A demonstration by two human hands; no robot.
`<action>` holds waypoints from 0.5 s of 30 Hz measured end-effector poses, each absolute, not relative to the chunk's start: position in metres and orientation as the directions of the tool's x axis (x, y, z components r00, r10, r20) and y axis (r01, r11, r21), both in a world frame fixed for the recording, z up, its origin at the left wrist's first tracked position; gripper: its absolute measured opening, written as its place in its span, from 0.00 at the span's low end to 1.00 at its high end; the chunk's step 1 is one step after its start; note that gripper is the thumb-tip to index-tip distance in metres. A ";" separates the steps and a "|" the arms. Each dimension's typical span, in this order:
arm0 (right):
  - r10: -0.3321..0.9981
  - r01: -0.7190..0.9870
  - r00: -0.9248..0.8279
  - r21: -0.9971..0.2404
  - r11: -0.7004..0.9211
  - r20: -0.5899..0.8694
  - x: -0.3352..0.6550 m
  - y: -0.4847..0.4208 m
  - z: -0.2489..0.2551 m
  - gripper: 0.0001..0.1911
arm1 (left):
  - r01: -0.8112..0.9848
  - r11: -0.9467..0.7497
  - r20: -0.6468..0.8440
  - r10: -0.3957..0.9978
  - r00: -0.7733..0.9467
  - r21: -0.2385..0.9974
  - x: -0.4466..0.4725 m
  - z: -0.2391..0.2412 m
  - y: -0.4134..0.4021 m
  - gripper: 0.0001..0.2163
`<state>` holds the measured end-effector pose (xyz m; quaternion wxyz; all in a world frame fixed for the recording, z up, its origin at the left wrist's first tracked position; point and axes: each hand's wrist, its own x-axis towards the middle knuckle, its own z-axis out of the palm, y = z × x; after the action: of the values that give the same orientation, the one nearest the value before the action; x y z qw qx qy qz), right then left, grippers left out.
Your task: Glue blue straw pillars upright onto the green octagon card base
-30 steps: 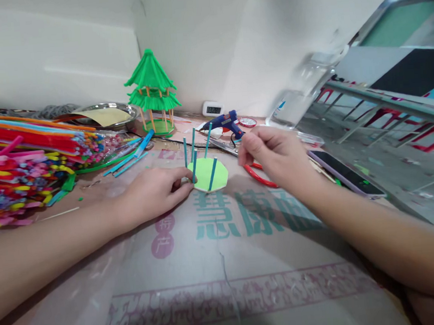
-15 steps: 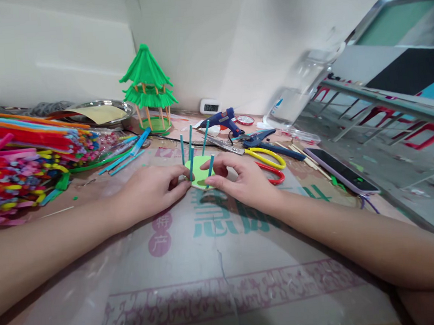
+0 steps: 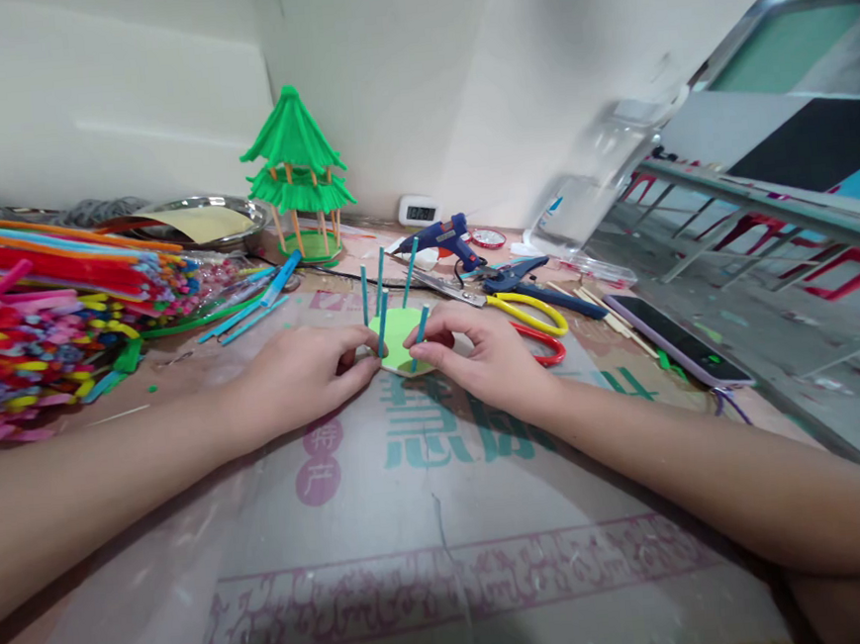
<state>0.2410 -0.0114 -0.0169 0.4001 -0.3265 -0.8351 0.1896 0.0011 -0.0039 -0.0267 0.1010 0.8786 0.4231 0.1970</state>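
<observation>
A light green foam disc (image 3: pixel 398 332) lies on the cardboard sheet (image 3: pixel 431 520) with several upright blue sticks (image 3: pixel 380 284) fixed to it. My left hand (image 3: pixel 301 375) pinches the disc's left edge beside a blue stick. My right hand (image 3: pixel 481 356) grips the right edge, thumb and forefinger closed around the nearest blue stick (image 3: pixel 419 335). The disc's near edge is tipped up slightly off the cardboard. A finished green pagoda model (image 3: pixel 297 176) stands further back by the wall.
A big pile of coloured pipe cleaners (image 3: pixel 42 313) fills the left. Loose blue sticks (image 3: pixel 265 300), a metal dish (image 3: pixel 195 224), a blue glue gun (image 3: pixel 444 238), yellow and red scissors (image 3: pixel 530 316), blue pliers (image 3: pixel 523 280), a phone (image 3: pixel 676 337) and a small clock (image 3: pixel 419 211) surround the work.
My right hand came down from above the disc and closed on its right edge and nearest stick. The left hand stayed put. The disc now tilts up a little.
</observation>
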 end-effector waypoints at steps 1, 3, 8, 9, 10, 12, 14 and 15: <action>0.698 0.396 -0.468 -0.577 0.714 0.542 0.241 -0.011 -0.017 0.08 | 0.702 -0.624 0.264 0.781 0.565 0.344 0.001 -0.027 -0.004 0.11; 0.699 0.402 -0.473 -0.575 0.713 0.536 0.241 -0.011 -0.016 0.08 | 0.698 -0.628 0.270 0.778 0.567 0.344 0.001 -0.027 -0.004 0.11; 0.703 0.405 -0.487 -0.578 0.708 0.519 0.241 -0.011 -0.016 0.09 | 0.702 -0.627 0.265 0.779 0.569 0.337 0.001 -0.026 -0.004 0.12; 0.706 0.408 -0.484 -0.580 0.705 0.518 0.242 -0.011 -0.017 0.08 | 0.702 -0.628 0.265 0.778 0.569 0.336 0.001 -0.026 -0.004 0.12; 0.710 0.406 -0.473 -0.586 0.701 0.522 0.242 -0.012 -0.017 0.05 | 0.701 -0.629 0.265 0.777 0.571 0.336 0.001 -0.026 -0.005 0.12; 0.712 0.382 -0.436 -0.604 0.700 0.550 0.242 -0.013 -0.017 0.12 | 0.702 -0.630 0.268 0.777 0.570 0.333 0.001 -0.026 -0.005 0.12; 0.696 0.343 -0.395 -0.606 0.718 0.600 0.243 -0.014 -0.017 0.25 | 0.703 -0.627 0.267 0.779 0.567 0.336 0.000 -0.026 -0.005 0.12; 0.679 0.332 -0.386 -0.593 0.734 0.624 0.244 -0.015 -0.017 0.28 | 0.702 -0.625 0.265 0.781 0.566 0.342 0.000 -0.026 -0.005 0.12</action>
<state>0.2437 -0.0151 -0.0168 0.4577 -0.3118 -0.8107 0.1897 0.0003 -0.0053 -0.0257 0.0996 0.8792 0.4217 0.1983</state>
